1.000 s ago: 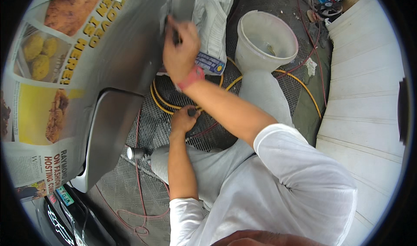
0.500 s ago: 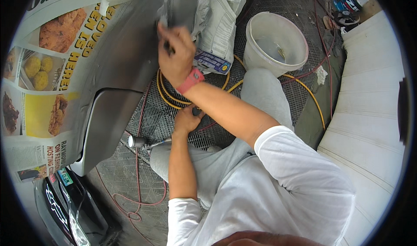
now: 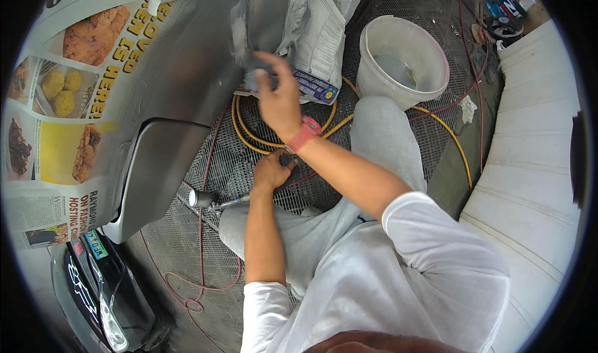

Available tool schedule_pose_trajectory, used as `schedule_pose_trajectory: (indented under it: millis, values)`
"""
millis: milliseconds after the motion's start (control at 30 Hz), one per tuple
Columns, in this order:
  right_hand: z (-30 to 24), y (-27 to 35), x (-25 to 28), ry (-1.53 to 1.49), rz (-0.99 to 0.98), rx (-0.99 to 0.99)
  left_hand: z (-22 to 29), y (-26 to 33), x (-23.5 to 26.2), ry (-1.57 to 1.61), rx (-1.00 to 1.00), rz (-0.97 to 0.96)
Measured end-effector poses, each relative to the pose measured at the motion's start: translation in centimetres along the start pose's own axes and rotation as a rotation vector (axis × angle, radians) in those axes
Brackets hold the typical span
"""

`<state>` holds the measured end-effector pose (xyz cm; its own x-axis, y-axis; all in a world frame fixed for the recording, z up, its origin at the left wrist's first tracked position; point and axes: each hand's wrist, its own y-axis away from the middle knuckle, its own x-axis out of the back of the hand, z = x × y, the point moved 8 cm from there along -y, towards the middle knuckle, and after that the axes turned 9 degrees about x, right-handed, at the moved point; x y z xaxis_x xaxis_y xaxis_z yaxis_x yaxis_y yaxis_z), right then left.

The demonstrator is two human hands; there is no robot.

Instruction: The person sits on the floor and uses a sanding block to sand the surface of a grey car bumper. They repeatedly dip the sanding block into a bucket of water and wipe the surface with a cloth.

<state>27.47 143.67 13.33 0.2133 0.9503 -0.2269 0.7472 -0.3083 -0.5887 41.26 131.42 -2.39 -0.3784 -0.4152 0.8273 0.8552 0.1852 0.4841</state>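
Observation:
My right hand (image 3: 281, 107), with a pink watch (image 3: 305, 133) on its wrist, is raised beside the grey car body panel (image 3: 187, 60). Its fingers are closed on a dark grey pad (image 3: 256, 77), blurred by motion. Light, patchy marks show on the panel near the pad. Lower down, by my right wrist, my left hand (image 3: 271, 171) is closed round a black rounded object (image 3: 286, 160), mostly hidden by the fingers. Near my left forearm, a metal tool (image 3: 233, 202) with a dark, white-ended cylinder (image 3: 200, 198) lies by my knee.
Printed newspaper (image 3: 68, 97) masks the panel at left; more paper (image 3: 319, 35) hangs beyond my right hand. A white bucket (image 3: 405, 94) stands by my right knee. Yellow hose (image 3: 249, 142) and red hose (image 3: 200, 253) cross the mesh mat. A white ribbed panel (image 3: 517, 153) borders the right.
My right hand has come down and back from the panel, and the grey pad shows more clearly in it. My left hand stays nearly in place. The whole view has shifted slightly.

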Motion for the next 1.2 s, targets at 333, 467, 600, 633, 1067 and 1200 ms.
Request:
schedule_pose_trajectory:
  millis: [333,467,600,633,1067,1200]
  values:
    - [-2.4,-4.8,2.6,-0.368,0.131,-0.334,0.7,-0.2,-0.1,0.046,0.053,-0.074]
    - [-7.3,-8.5,1.6,0.155,0.298,0.29,0.7,-0.1,0.1,0.058,0.023,-0.043]
    - [-6.9,-9.0,-2.0,0.134,0.222,0.457,0.0,0.4,-0.2,0.03,0.025,-0.059]
    - [-5.8,-7.4,-3.3,0.131,0.159,0.413,-0.5,0.2,-0.7,0.03,0.008,-0.061]
    - [-3.7,-1.5,-7.3,0.07,-0.062,0.301,-3.6,0.0,-2.8,0.055,-0.036,0.012]
    - [-6.1,-5.1,-7.4,0.069,0.008,0.33,-3.6,0.2,-2.2,0.072,-0.029,0.007]
